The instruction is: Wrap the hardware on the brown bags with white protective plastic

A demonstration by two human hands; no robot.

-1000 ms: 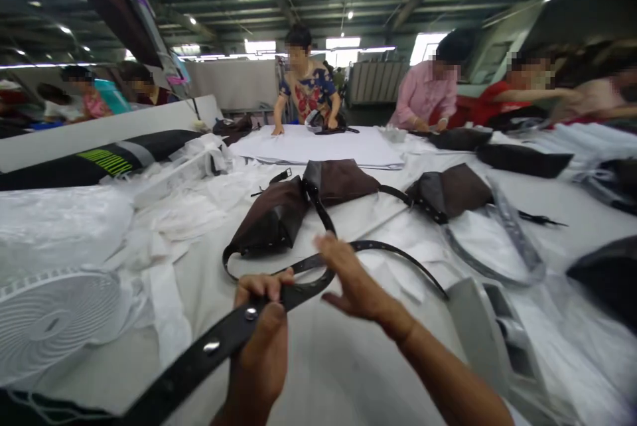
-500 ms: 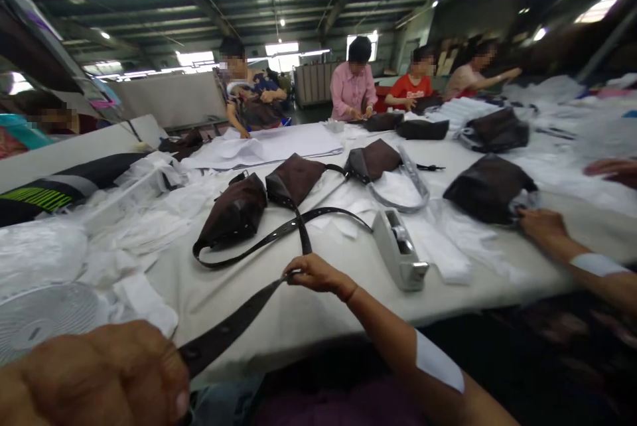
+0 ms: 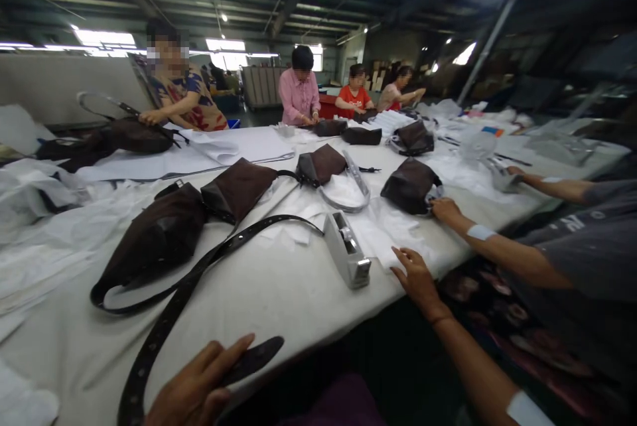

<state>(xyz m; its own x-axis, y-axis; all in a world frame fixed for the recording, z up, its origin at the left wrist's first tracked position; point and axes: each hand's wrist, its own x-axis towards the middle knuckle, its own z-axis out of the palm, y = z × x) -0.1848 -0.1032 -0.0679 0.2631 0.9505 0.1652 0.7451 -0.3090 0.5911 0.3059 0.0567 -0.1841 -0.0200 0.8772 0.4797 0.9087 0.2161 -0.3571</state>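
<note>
My left hand point(image 3: 199, 379), low in the view, holds the end of a dark studded strap point(image 3: 172, 320) between thumb and fingers. From there the strap loops back over the table beside a dark brown bag point(image 3: 154, 233). My right hand point(image 3: 417, 277) has its fingers apart and holds nothing; it is at the table edge by white tissue paper point(image 3: 383, 240). A grey tape dispenser point(image 3: 343, 250) stands left of that hand. Behind it lie a second brown bag point(image 3: 239, 190) and a third point(image 3: 322, 164), with a plastic-wrapped strap point(image 3: 361, 197) beside the third.
At the right, a co-worker's hand point(image 3: 446, 210) touches another dark bag point(image 3: 411, 184). Across the table point(image 3: 279, 300), a person at the left handles a dark bag point(image 3: 142, 135), and several others work farther back. White wrapping point(image 3: 44, 240) is heaped at the left.
My right hand has let go of the strap and moved right, its fingers now spread. My left hand has moved right with the strap end. The view has turned to the right.
</note>
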